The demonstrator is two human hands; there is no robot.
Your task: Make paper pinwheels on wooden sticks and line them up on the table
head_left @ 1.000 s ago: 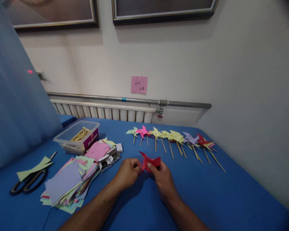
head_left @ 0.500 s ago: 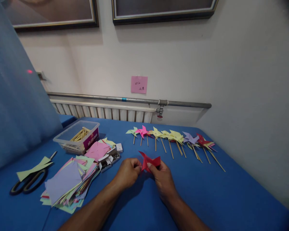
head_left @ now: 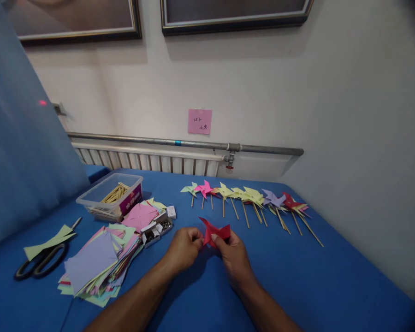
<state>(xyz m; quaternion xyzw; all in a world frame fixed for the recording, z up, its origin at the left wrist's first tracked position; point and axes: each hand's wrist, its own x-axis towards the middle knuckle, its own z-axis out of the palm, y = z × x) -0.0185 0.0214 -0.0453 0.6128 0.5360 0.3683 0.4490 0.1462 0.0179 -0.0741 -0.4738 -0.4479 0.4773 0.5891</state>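
While it sat low over the blue table [head_left: 297,276], the folded red paper pinwheel head [head_left: 217,232] was held between both hands, just past the fingertips and toward the wall. Its long side ran left to right, with one pointed flap sticking up on the left. The left hand [head_left: 184,248] pinched its left edge with fingers curled shut. The right hand [head_left: 233,258] pinched its lower middle with thumb and finger closed on the paper. Both hands were touching it, so neither was nearer.

Behind the red paper lay a row of finished paper pinwheels on thin wooden sticks [head_left: 249,200], near but apart from the hands. To the left, just beside the left hand, were small open boxes of metal pins [head_left: 156,230]. Farther left was a messy pile of coloured paper squares [head_left: 100,260], then black-handled scissors [head_left: 41,260] under a pale green paper scrap [head_left: 50,240]. A clear plastic tub of wooden sticks [head_left: 110,197] stood behind the pile. Nothing lay between the hands and the paper.
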